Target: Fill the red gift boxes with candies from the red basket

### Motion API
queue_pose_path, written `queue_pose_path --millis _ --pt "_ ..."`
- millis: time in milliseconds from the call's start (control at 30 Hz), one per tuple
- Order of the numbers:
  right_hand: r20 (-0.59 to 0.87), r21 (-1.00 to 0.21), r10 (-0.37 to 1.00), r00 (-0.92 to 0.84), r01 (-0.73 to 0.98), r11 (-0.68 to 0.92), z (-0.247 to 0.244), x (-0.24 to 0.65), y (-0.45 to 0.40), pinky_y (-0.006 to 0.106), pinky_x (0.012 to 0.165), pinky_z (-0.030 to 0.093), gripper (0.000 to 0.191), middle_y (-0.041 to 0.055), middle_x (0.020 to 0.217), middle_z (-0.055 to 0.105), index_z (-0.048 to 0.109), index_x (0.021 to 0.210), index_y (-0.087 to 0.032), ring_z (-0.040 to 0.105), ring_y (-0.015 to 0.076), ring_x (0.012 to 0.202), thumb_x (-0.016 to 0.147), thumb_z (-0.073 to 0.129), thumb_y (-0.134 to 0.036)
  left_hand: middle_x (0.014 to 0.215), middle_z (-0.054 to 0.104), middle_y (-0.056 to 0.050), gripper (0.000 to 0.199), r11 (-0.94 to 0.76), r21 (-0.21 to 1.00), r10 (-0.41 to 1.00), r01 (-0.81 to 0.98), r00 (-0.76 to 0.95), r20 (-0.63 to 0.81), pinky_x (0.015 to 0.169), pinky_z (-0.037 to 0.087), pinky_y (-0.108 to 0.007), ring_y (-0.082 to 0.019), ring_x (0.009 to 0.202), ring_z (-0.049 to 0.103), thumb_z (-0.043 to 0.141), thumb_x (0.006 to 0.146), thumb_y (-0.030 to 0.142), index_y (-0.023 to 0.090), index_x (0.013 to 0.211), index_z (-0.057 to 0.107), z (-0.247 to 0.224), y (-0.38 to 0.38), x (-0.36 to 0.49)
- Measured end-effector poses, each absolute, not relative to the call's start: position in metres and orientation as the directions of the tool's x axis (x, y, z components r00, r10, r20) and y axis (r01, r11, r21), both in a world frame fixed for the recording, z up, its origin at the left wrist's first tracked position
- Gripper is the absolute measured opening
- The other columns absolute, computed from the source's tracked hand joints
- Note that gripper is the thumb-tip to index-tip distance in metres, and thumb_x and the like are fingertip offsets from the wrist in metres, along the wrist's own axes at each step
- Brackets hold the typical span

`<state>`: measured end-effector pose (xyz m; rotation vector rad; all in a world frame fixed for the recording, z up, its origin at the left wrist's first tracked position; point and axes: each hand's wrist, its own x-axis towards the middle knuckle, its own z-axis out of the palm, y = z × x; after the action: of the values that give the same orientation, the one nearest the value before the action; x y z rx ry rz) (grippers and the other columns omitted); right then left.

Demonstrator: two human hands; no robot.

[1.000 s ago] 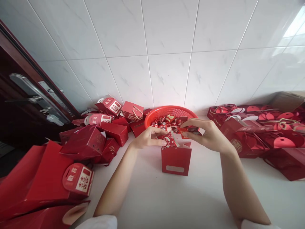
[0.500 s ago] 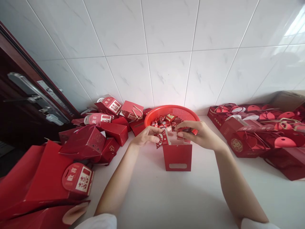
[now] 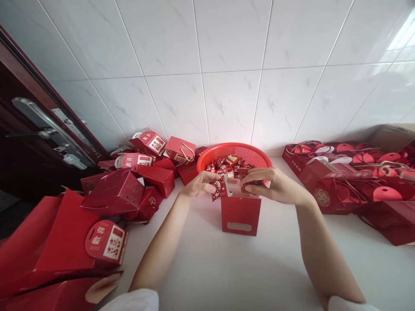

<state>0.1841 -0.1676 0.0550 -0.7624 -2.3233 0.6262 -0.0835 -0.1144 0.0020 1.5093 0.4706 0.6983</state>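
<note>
A small red gift box (image 3: 240,216) stands on the white tabletop with its top unfolded, its pale inside showing at the rim. My left hand (image 3: 200,185) is closed at the box's left edge, thumb and fingers pinching a red side flap (image 3: 219,188) printed with white patterns. Over the right part of the opening is my right hand (image 3: 275,185), its fingers closed around red-wrapped candies (image 3: 254,182). How many candies it holds is hidden. Behind the box, a red plastic basket (image 3: 253,151) holds many wrapped candies (image 3: 223,164).
Red gift boxes (image 3: 113,196) lie piled on the left, some with a rope handle. More red boxes (image 3: 337,181) with cords stand in rows on the right, by a brown carton (image 3: 391,138). A tiled wall (image 3: 230,103) rises behind; a dark door (image 3: 39,129) is at left.
My right hand has moved slightly right and lower with the candies over the opening. The box has tilted slightly, its bottom shifting left. My left hand has stayed nearly still.
</note>
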Motion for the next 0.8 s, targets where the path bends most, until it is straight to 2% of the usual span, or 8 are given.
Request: queue_pose_path --millis 267,400,467,567,667,800 --pt "0.39 -0.561 0.639 -0.663 0.379 0.735 0.058 0.1809 -0.1723 0.029 0.069 0.049 0.018 0.0053 0.087 0.072 0.073 0.096 -0.019 0.062 0.0161 0.074 0.097 0.056 -0.025 0.102 0.08 -0.012 0.025 -0.085 0.986 0.641 -0.144 0.749 0.165 0.084 0.055 -0.037 -0.029 0.09 0.073 0.073 0.06 0.028 0.015 0.08 0.08 0.0048 -0.115 -0.0813" --pt "0.369 -0.525 0.618 -0.695 0.392 0.755 0.06 0.1802 -0.1726 0.028 0.066 0.047 0.02 0.0051 0.083 0.07 0.072 0.086 -0.02 0.06 0.0161 0.072 0.098 0.056 -0.024 0.097 0.079 -0.011 0.026 -0.086 0.989 0.682 -0.12 0.717 0.146 0.084 0.055 -0.036 -0.03 0.094 0.072 0.076 0.057 0.028 0.015 0.079 0.08 0.0017 -0.114 -0.0831" --pt "0.367 -0.525 0.622 -0.692 0.397 0.752 0.0602 0.1819 -0.1725 0.028 0.065 0.047 0.021 0.005 0.085 0.07 0.071 0.084 -0.02 0.059 0.0157 0.072 0.097 0.055 -0.022 0.093 0.079 -0.01 0.029 -0.065 0.99 0.684 -0.125 0.717 0.136 0.082 0.055 -0.036 -0.029 0.09 0.072 0.076 0.057 0.028 0.014 0.082 0.08 0.0005 -0.1134 -0.0832" --pt "0.394 -0.534 0.634 -0.666 0.395 0.747 0.0584 0.1851 -0.1719 0.027 0.065 0.048 0.017 0.0055 0.094 0.074 0.073 0.091 -0.02 0.064 0.016 0.077 0.096 0.057 -0.02 0.084 0.078 -0.009 0.029 -0.053 0.988 0.669 -0.147 0.729 0.144 0.078 0.054 -0.035 -0.026 0.079 0.072 0.075 0.058 0.029 0.014 0.082 0.08 0.0005 -0.1134 -0.0828" --pt "0.423 -0.546 0.631 -0.65 0.373 0.75 0.0562 0.1858 -0.1717 0.027 0.068 0.051 0.016 0.0071 0.103 0.076 0.074 0.098 -0.02 0.068 0.0176 0.085 0.097 0.058 -0.024 0.09 0.078 -0.012 0.025 -0.081 0.987 0.651 -0.141 0.742 0.16 0.081 0.053 -0.036 -0.027 0.084 0.072 0.074 0.059 0.031 0.014 0.077 0.079 0.0018 -0.1136 -0.0831" --pt "0.418 -0.558 0.662 -0.622 0.399 0.728 0.0567 0.1827 -0.173 0.029 0.069 0.053 0.02 0.0068 0.098 0.077 0.074 0.102 -0.02 0.069 0.0186 0.083 0.099 0.057 -0.031 0.092 0.078 -0.011 0.023 -0.123 0.987 0.677 -0.102 0.719 0.159 0.08 0.052 -0.034 -0.026 0.083 0.07 0.073 0.057 0.029 0.014 0.074 0.078 0.0001 -0.1123 -0.0855"
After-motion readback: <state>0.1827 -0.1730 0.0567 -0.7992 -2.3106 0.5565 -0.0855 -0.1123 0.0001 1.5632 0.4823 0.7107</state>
